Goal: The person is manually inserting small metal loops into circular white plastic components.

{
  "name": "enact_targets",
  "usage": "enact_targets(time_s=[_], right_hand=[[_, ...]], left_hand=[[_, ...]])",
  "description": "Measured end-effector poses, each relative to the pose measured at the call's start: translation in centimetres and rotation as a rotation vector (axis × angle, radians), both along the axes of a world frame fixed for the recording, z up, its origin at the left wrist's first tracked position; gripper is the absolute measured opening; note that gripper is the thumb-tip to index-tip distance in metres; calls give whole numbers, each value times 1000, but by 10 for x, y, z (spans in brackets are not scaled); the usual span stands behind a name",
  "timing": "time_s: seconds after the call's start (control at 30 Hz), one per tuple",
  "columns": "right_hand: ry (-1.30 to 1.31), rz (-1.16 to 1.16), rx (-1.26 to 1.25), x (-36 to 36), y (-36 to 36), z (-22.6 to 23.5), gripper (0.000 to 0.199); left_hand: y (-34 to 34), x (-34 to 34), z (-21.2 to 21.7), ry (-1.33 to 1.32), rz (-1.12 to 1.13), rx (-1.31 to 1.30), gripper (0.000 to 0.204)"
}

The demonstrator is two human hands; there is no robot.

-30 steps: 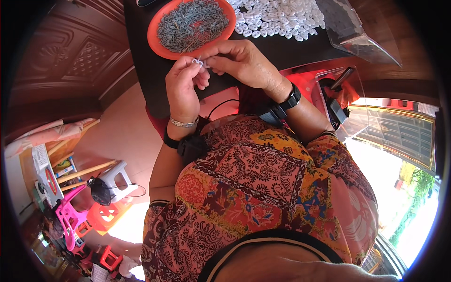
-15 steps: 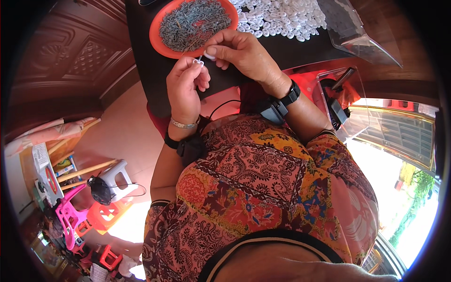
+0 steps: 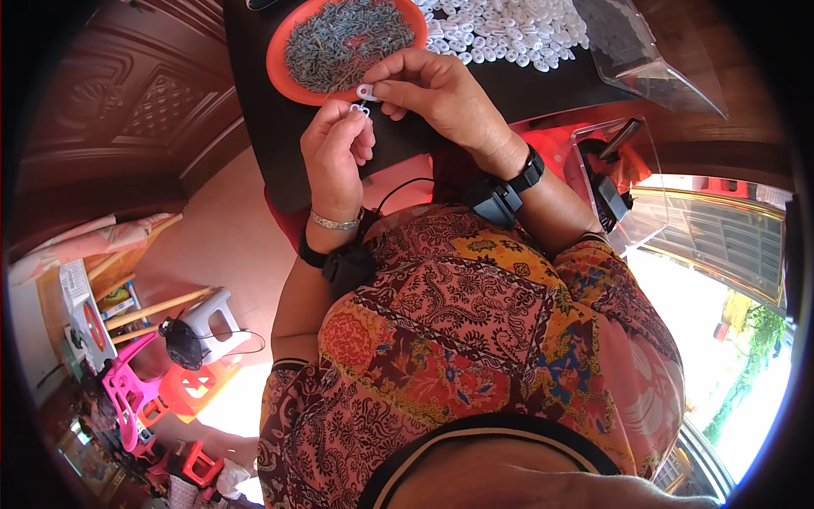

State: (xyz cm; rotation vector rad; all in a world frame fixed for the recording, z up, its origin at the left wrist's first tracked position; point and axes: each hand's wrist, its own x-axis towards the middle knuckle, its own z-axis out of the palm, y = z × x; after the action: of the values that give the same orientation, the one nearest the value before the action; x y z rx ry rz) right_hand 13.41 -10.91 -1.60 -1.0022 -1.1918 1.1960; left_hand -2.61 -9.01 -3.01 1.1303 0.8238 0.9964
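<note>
Over the near rim of an orange plate (image 3: 279, 64), my two hands meet. My left hand (image 3: 333, 161) is closed, thumb and forefinger pinching a small white plastic piece (image 3: 360, 110). A thin grey shank, like a screw, stands up from that piece toward my right hand (image 3: 441, 95). Between its thumb and fingers my right hand grips a white oval plastic piece with a hole (image 3: 365, 92), just above the left one. Whether the shank's tip touches this oval piece I cannot tell. Heaped on the plate are many small grey screws (image 3: 339, 42).
Right of the plate, a pile of white oval pieces (image 3: 509, 34) covers part of the dark table (image 3: 297, 170). A clear plastic box (image 3: 632, 64) lies at the pile's right side. Another clear bin (image 3: 649, 199) stands by my right forearm. Stools (image 3: 199, 382) stand on the floor at left.
The white oval piece in my right hand has tilted and shifted slightly left, so its hole now faces up into view. My left hand has barely moved.
</note>
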Motion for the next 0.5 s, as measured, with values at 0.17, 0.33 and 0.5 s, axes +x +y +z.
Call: enact_targets(time_s=[0.17, 0.33, 0.5], right_hand=[[-2, -40, -10, 1, 0, 1, 16], [-5, -23, -7, -2, -2, 2, 15], [-49, -36, 7, -4, -3, 2, 15]], left_hand=[[-1, 1, 2, 11, 19, -13, 15], [0, 0, 0, -1, 3, -13, 14], [0, 0, 0, 10, 0, -11, 14]])
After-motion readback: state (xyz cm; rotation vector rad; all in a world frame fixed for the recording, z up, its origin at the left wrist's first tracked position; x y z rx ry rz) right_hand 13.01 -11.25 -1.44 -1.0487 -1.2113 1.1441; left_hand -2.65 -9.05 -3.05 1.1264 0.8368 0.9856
